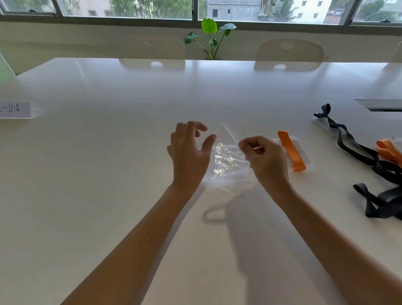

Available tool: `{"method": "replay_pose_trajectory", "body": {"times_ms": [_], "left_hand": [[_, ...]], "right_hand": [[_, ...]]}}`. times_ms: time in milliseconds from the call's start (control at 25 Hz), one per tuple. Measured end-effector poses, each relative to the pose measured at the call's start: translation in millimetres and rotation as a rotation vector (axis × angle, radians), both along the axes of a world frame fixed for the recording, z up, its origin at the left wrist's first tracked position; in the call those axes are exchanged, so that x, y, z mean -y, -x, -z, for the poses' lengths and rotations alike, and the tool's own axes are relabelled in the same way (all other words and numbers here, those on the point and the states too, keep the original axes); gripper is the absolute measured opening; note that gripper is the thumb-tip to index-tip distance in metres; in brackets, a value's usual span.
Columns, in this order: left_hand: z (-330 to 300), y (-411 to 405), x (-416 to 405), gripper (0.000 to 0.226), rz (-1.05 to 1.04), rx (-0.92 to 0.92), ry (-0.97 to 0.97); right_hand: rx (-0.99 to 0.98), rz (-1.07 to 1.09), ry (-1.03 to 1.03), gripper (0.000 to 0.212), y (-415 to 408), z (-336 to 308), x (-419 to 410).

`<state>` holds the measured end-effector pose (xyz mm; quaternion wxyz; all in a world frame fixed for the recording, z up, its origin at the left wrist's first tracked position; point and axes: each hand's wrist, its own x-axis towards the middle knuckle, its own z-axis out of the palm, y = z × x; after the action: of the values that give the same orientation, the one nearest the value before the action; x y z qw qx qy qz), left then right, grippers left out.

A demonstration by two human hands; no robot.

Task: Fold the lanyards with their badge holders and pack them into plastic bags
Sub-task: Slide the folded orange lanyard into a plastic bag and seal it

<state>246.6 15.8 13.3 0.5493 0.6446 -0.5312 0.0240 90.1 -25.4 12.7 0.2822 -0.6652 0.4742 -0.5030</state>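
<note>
A clear plastic bag (225, 160) hangs crinkled above the white table (105, 178), between my two hands. My right hand (267, 160) pinches the bag's right edge near its top. My left hand (187, 150) is just left of the bag, fingers spread and loosely bent, thumb touching or almost touching the bag's edge. A white lanyard loop (214, 212) lies on the table under the bag. Right of my right hand, an orange lanyard (291, 150) lies folded on its clear badge holder (306, 153).
At the right edge lie black lanyards (354, 147), another orange lanyard (393, 154) and a second black tangle (388, 202). A paper sign (9, 110) stands far left. A cable hatch (385, 104) sits at the right. Chairs (152, 48) and a plant (211, 38) are behind.
</note>
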Motion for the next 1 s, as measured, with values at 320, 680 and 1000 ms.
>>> {"method": "replay_pose_trajectory", "body": {"times_ms": [320,680,1000], "left_hand": [[1.6,29.7,-4.6,0.01,0.362,-0.268,-0.035],[0.7,21.4,-2.6,0.007,0.363,-0.26,-0.048],[12.2,19.4,2.2,0.014,0.377,-0.074,0.029]], "right_hand": [[-0.112,-0.03,0.495,0.005,-6.4,6.9,-17.1],[-0.044,-0.14,0.345,0.017,-5.9,5.4,-15.5],[0.087,-0.233,0.073,0.013,-7.1,-0.7,-18.9]]}}
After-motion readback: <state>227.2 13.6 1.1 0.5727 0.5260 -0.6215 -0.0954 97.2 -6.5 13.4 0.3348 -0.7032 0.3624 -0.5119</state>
